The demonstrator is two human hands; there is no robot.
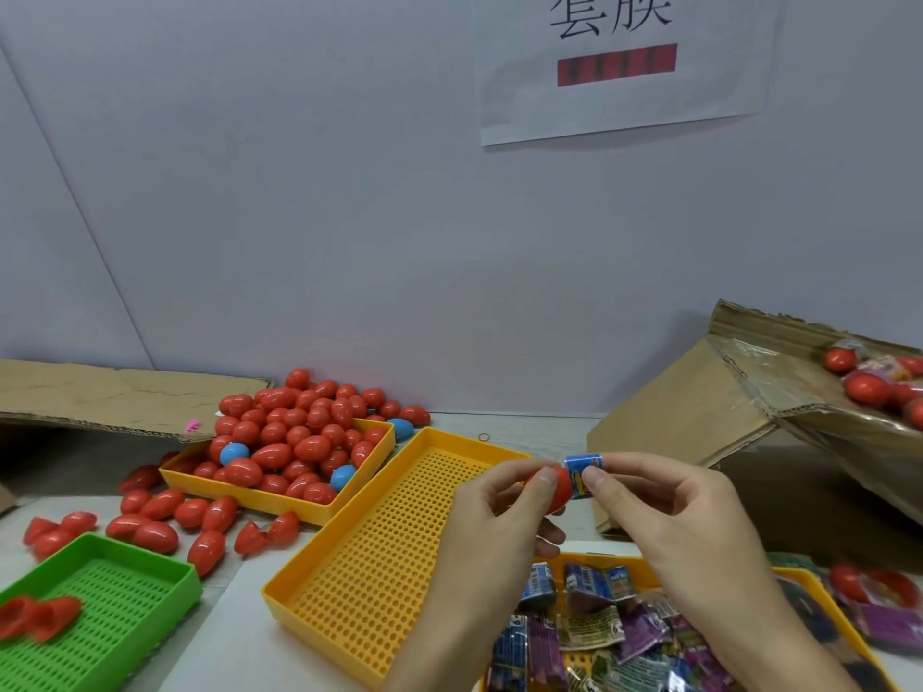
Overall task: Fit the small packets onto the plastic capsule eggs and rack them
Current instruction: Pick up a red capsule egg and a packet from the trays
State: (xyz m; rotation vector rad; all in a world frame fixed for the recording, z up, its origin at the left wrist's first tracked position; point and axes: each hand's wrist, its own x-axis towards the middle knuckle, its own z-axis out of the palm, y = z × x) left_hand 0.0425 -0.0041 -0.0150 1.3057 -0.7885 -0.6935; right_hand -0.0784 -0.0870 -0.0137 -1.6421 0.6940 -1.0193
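Left hand [492,511] pinches red egg [558,489], right hand [664,511] pinches blue packet [583,476], above yellow tray [379,556].

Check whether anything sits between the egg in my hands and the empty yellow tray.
Nothing visible does. The red capsule egg is held just above the empty yellow perforated tray, whose holes below and left of it are all bare.

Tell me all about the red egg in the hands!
The smooth red plastic capsule egg looks shiny and lies sideways in the air above the empty yellow perforated plastic tray. The left hand pinches it, thumb on top. The right hand holds a small blue printed film packet, shaped like a sleeve, against its right end. Fingers and packet hide part of it.
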